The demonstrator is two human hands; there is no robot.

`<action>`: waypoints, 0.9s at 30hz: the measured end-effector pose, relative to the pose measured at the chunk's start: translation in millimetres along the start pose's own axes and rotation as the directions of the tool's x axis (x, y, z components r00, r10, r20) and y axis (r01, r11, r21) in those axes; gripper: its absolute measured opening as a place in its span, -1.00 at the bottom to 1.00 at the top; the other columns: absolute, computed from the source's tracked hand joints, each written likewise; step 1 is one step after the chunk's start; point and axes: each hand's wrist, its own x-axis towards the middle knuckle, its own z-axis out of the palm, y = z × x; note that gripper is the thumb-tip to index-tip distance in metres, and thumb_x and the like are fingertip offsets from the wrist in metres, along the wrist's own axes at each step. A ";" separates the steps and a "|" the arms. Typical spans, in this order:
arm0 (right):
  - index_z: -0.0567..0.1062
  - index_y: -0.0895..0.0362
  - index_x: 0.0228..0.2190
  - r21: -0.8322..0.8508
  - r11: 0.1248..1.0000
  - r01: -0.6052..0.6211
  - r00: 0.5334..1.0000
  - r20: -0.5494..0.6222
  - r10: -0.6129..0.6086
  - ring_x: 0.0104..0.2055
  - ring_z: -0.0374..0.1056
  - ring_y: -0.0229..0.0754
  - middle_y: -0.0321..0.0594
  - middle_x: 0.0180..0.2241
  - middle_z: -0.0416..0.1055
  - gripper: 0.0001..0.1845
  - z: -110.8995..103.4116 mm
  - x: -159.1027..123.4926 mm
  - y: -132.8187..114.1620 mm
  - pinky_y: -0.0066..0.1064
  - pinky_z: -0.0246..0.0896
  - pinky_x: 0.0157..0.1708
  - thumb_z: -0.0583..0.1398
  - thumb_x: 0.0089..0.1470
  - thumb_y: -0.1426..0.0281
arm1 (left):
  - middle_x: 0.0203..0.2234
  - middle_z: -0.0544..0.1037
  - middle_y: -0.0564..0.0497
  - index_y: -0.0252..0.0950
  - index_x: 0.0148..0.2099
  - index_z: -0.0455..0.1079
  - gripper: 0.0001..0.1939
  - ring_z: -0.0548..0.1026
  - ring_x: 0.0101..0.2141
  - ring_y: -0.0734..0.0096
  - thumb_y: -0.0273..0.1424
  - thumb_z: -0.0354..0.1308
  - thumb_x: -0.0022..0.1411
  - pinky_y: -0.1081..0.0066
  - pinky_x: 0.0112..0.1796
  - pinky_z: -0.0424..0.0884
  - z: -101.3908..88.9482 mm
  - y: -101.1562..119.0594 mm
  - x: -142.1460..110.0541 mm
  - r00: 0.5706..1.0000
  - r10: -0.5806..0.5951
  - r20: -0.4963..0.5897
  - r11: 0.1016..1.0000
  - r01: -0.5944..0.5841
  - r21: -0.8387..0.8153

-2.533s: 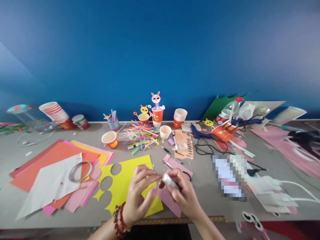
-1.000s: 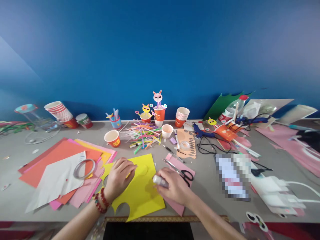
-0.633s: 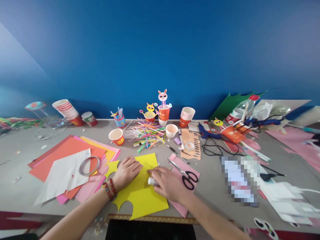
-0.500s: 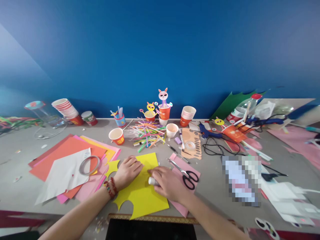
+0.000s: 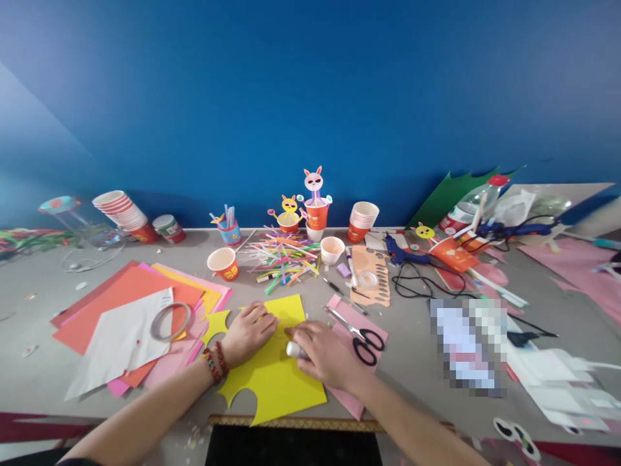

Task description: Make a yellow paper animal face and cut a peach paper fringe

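Observation:
A sheet of yellow paper with rounded pieces cut from its edges lies in front of me. My left hand rests palm down on its upper part, fingers lying against the paper. In my right hand is a small white tube that looks like a glue stick; its rest is hidden by my fingers. The index finger and thumb of that hand come down on the yellow sheet. Black-handled scissors lie on pink paper just right of my right hand.
Coloured sheets, white paper and a tape roll lie left. Cut straws, a paper cup and cup figures stand behind. A blue glue gun with black cable, and a white power strip, are right.
The view has shifted slightly. Both hands stay in nearly the same place on the yellow paper, and the white tube is still in the right hand.

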 end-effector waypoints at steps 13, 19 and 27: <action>0.38 0.14 -0.05 0.013 1.000 -0.008 1.000 -0.005 0.008 0.01 0.29 -0.01 -0.06 -0.03 0.40 -0.63 -0.9 0.6 -0.1 -0.24 0.15 0.00 0.22 0.08 0.41 | -0.37 0.48 -0.03 -0.27 -0.19 0.38 -0.87 0.40 -0.28 0.27 -0.55 0.04 0.34 0.18 -0.10 0.36 0.0 -1.1 1.6 0.998 0.014 0.058 0.999 -0.012 -0.036; 0.38 0.14 -0.07 0.014 1.000 -0.009 1.000 -0.009 0.009 0.02 0.29 -0.01 -0.06 -0.03 0.40 -0.66 -0.8 0.8 -0.1 -0.24 0.14 0.01 0.21 0.08 0.41 | -0.38 0.47 -0.02 -0.28 -0.21 0.37 -0.88 0.39 -0.28 0.26 -0.57 0.05 0.33 0.18 -0.09 0.35 0.5 -2.9 3.6 0.996 0.034 0.082 0.999 -0.031 -0.036; 0.37 0.13 -0.01 0.028 1.000 -0.014 1.000 -0.006 0.014 0.02 0.28 -0.01 -0.07 -0.02 0.40 -0.59 -1.7 1.1 -0.9 -0.25 0.14 0.03 0.21 0.06 0.42 | -0.39 0.47 -0.08 -0.32 -0.11 0.39 -0.81 0.41 -0.26 0.19 -0.56 0.04 0.24 0.15 -0.10 0.36 -4.7 -4.0 1.5 0.995 0.029 0.100 0.996 -0.021 -0.082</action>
